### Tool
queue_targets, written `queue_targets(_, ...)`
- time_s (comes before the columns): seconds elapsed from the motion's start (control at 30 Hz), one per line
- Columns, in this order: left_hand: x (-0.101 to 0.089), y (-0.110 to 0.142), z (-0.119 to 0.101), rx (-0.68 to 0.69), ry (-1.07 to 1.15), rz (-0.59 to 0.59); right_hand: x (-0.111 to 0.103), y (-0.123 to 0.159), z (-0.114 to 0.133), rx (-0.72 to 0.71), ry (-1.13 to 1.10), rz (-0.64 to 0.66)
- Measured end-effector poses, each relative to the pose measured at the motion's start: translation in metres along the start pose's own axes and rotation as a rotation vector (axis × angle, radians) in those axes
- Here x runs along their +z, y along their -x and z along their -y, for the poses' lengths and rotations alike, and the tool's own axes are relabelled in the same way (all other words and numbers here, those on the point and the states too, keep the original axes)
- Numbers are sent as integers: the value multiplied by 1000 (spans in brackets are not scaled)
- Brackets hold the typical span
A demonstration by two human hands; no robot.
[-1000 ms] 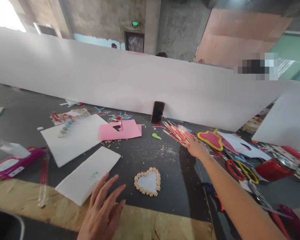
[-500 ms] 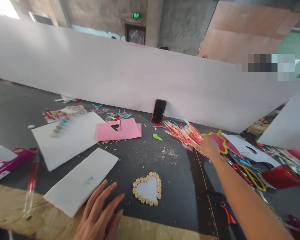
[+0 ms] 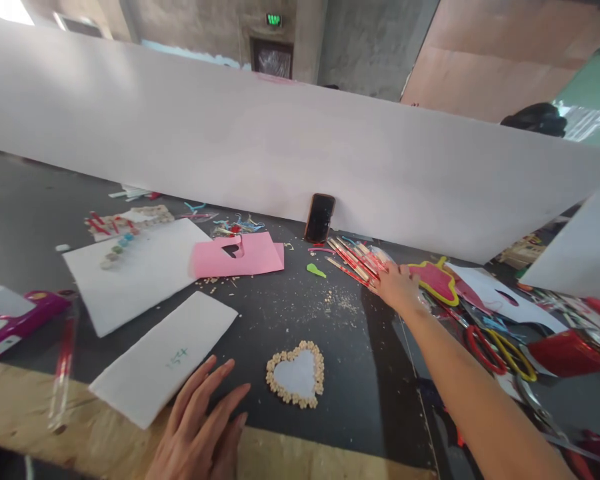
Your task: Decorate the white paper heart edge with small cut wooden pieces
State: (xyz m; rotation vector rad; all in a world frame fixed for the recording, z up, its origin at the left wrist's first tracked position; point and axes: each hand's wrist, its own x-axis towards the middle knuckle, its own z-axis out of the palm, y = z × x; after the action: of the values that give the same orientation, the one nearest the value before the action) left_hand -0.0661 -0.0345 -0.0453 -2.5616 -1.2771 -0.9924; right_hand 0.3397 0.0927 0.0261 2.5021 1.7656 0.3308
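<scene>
A heart-shaped piece (image 3: pixel 296 375), white in the middle with a border of small pale wooden-looking discs, lies on the dark table. Just left of it my left hand (image 3: pixel 205 420) rests with its fingers spread, holding nothing, beside a white foam board (image 3: pixel 165 360) with green writing. My right hand (image 3: pixel 399 288) reaches forward onto a bundle of red-and-white wrapped sticks (image 3: pixel 353 259). Its fingers curl down around the near end of the bundle, their tips partly hidden. Right of this hand lies a pink shape with a yellow outline (image 3: pixel 437 280).
A phone (image 3: pixel 320 218) leans on the white partition (image 3: pixel 260 147). Pink folded paper (image 3: pixel 250 260), a white sheet (image 3: pixel 135 280) and a green scrap (image 3: pixel 315 270) lie around. Scissors (image 3: pixel 485 350) and a red can (image 3: pixel 573 350) are at right; a purple tool (image 3: pixel 25 323) is at left.
My right hand has moved left and slightly forward over the wrapped sticks, which now lie flatter and closer together. My left hand and the heart have stayed put.
</scene>
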Motion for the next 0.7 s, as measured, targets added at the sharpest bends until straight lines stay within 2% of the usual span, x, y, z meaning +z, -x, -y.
queue_targets(0.13, 1, 0, 0, -22, 6, 11, -2, -11, -1, 133, -54, 57)
queue_targets(0.3, 1, 0, -1, -35, 22, 15, -11, -15, -21, 307, -186, 93)
queue_targets(0.4, 1, 0, -3, -43, 42, 25, -17, -11, -32, 381, -274, 24)
queue_targets(0.53, 1, 0, -4, -60, 53, 34, -22, -5, -40, 406, -410, -102)
queue_targets(0.7, 1, -1, -5, -53, 67, 9, -24, -10, -45, 421, -636, -335)
